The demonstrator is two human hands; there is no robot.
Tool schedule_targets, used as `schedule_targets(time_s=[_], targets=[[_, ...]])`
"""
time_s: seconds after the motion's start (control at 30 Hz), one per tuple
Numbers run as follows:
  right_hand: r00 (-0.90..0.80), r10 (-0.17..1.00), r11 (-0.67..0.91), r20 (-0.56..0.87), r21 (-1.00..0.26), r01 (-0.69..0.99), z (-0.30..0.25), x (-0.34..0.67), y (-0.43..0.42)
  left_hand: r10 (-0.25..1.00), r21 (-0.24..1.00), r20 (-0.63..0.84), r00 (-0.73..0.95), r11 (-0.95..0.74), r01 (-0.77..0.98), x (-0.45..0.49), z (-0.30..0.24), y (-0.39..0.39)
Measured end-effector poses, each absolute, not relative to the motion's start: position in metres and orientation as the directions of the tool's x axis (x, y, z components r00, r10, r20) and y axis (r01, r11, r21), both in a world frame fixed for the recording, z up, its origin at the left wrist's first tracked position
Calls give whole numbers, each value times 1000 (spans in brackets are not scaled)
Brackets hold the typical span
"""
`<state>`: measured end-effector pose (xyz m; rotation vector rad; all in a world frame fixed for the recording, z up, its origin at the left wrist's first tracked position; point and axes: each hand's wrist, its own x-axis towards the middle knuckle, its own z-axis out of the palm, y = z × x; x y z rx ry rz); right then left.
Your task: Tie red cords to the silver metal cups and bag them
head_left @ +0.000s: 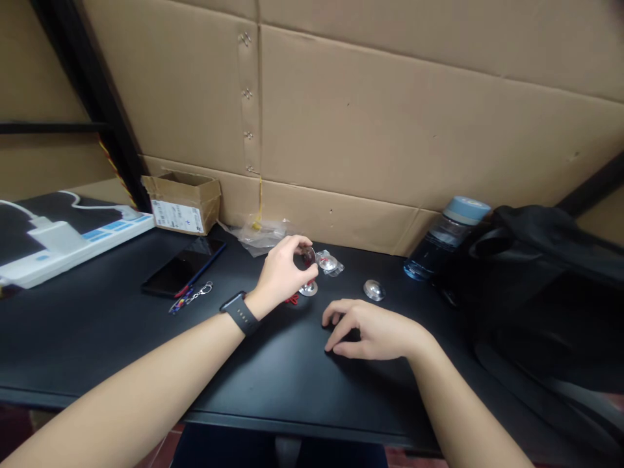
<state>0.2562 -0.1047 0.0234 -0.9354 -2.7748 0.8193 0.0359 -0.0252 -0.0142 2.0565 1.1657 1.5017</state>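
My left hand (288, 268), with a dark watch on its wrist, is closed on a clear round dome (309, 258) held at its rim between thumb and fingers, just above the table. Under it lies a second shiny dome (309, 290), partly hidden, beside a looped red cord (292, 299). A little behind is another dome in a clear wrapper (328, 262). My right hand (368, 330) rests on the table with its fingers loosely bent and apart, nothing in them. Beyond its knuckles sits a clear dome (374, 290).
On the left are a phone (185, 265), a keychain (191, 298), a small open cardboard box (181, 203) and a white power strip (78, 250). Crumpled clear plastic (258, 236) lies by the cardboard wall (351, 130). To the right stand a water bottle (444, 237) and a black bag (546, 286).
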Motion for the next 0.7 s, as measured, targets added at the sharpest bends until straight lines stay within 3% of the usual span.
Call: schedule_targets(time_s=[0.1, 0.2, 0.4, 0.53, 0.7], targets=[[-726, 688, 632, 14, -504, 589, 24, 259, -103, 862, 839, 506, 42, -502, 210, 30, -19, -10], [-565, 805, 581, 180, -432, 690, 24, 266, -96, 905, 901, 426, -20, -422, 97, 19, -24, 8], [-494, 809, 587, 318, -389, 710, 11, 266, -87, 918, 916, 395, -16, -393, 80, 12, -27, 17], [-594, 765, 641, 249, -384, 664, -5, 248, -89, 910, 907, 413, 41, -415, 76, 17, -29, 14], [-561, 820, 564, 115, -327, 758, -18, 230, -90, 907, 903, 414, 78, -420, 88, 19, -31, 13]])
